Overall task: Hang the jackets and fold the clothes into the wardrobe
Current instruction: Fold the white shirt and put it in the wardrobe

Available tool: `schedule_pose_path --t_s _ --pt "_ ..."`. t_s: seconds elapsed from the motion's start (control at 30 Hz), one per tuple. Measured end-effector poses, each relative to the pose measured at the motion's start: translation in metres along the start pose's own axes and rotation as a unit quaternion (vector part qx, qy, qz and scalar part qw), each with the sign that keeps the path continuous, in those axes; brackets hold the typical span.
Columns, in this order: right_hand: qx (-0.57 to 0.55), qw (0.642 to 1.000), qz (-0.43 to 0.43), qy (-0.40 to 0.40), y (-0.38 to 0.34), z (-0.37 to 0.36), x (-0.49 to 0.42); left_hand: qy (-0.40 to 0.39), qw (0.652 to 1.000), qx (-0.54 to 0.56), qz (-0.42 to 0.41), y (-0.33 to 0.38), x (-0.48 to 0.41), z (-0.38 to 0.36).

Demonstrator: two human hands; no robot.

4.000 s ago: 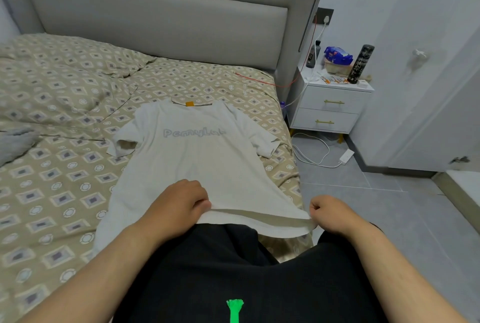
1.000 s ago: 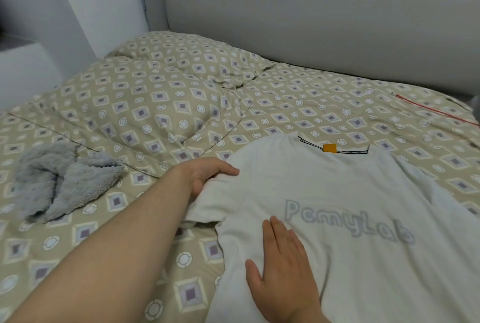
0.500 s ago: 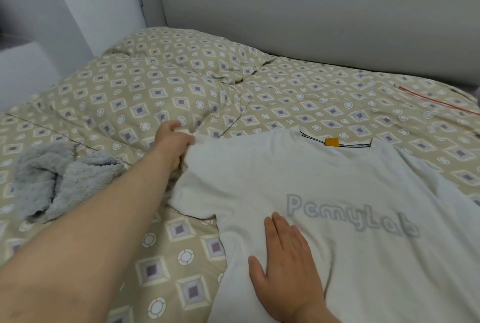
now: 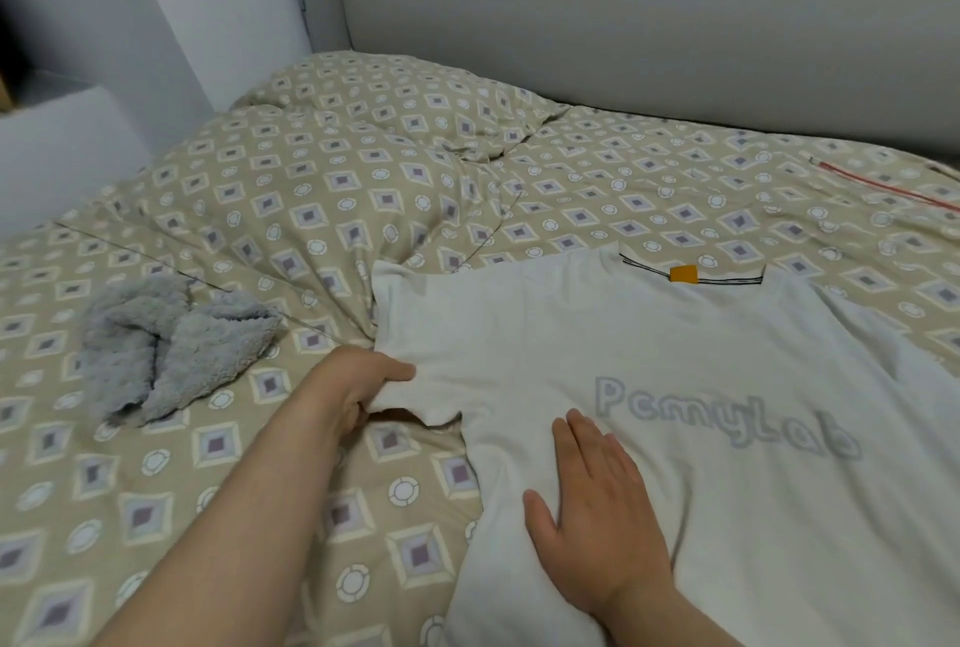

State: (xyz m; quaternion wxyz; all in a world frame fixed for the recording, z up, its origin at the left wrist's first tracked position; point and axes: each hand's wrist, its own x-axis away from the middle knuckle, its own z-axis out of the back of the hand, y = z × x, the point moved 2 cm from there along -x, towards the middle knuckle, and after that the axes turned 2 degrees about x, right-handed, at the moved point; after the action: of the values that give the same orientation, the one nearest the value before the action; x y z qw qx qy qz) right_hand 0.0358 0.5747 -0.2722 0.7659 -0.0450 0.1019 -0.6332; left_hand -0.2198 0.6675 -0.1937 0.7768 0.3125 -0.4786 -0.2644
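1 white T-shirt (image 4: 571,334), grey "PemyLab" print (image 4: 727,420), orange tag (image 4: 683,274)

Head view, tilted down (near), over bed (image 4: 311,204)

The left hand (image 4: 358,386) is now pinching the near, lower edge of the T-shirt's (image 4: 649,360) sleeve (image 4: 431,334). It is coming back from the sleeve's far corner, where it was pulling half a second ago. The sleeve was bunched against the shirt's side a second ago and is now lying spread out flat on the bedcover (image 4: 260,209). Four seconds ago both hands were gripping the shirt's bottom hem. The right hand (image 4: 597,516) is now pressing flat on the chest, just beside the lettering (image 4: 727,417). The camera is looking from closer in and is turned further left.
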Motion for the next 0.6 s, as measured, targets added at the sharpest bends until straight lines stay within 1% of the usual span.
schedule_pose_path --t_s 0.03,0.07,0.1,0.13,0.17,0.2,0.23,0.27,0.3,0.33,0.37,0.4,0.47,0.53,0.6 --pt "-0.002 1.0 -0.002 -0.007 0.0 0.0 0.0 0.03 0.999 -0.017 -0.005 -0.004 -0.004 0.006" --pt "-0.004 1.0 -0.003 -0.009 0.0 0.0 -0.001 0.075 0.996 -0.051 -0.022 -0.009 -0.004 0.011" --pt "-0.007 1.0 -0.005 -0.009 0.0 0.001 -0.001 0.13 0.986 -0.094 -0.054 -0.016 -0.002 0.013" --pt "-0.01 1.0 -0.008 -0.01 0.0 0.001 -0.001 0.191 0.966 -0.14 -0.099 -0.023 0.004 0.012" --pt "-0.012 1.0 -0.012 -0.014 0.0 0.001 0.0 0.253 0.937 -0.179 -0.159 -0.027 0.014 0.006" --pt "-0.013 1.0 -0.013 -0.017 0.0 0.001 0.0 0.301 0.898 -0.212 -0.24 -0.029 0.027 -0.005" --pt "-0.012 1.0 -0.013 -0.016 0.0 0.002 0.0 0.305 0.863 -0.229 -0.332 -0.031 0.038 -0.022" --pt "-0.014 1.0 -0.009 -0.013 0.001 0.003 0.0 0.258 0.838 -0.25 -0.411 -0.034 0.046 -0.042" --pt "-0.018 1.0 -0.004 -0.008 0.0 0.004 0.0 0.17 0.826 -0.285 -0.455 -0.039 0.053 -0.064" --pt "-0.021 1.0 -0.002 -0.006 -0.001 0.004 0.0 0.089 0.817 -0.334 -0.462 -0.048 0.056 -0.082" --pt "-0.023 1.0 -0.001 -0.005 -0.002 0.005 0.0 0.038 0.81 -0.386 -0.44 -0.056 0.055 -0.094" --pt "-0.024 1.0 -0.004 -0.008 -0.003 0.006 0.001 0.027 0.804 -0.415 -0.425 -0.063 0.049 -0.101" --pt "-0.043 0.999 -0.002 -0.009 -0.005 0.011 0.001 0.05 0.804 -0.421 -0.416 -0.064 0.04 -0.104" --pt "-0.092 0.996 0.002 -0.015 -0.006 0.019 -0.002 0.065 0.805 -0.411 -0.423 -0.061 0.036 -0.104" --pt "-0.162 0.985 -0.015 -0.052 -0.003 0.025 -0.001 0.069 0.802 -0.418 -0.422 -0.06 0.034 -0.106"
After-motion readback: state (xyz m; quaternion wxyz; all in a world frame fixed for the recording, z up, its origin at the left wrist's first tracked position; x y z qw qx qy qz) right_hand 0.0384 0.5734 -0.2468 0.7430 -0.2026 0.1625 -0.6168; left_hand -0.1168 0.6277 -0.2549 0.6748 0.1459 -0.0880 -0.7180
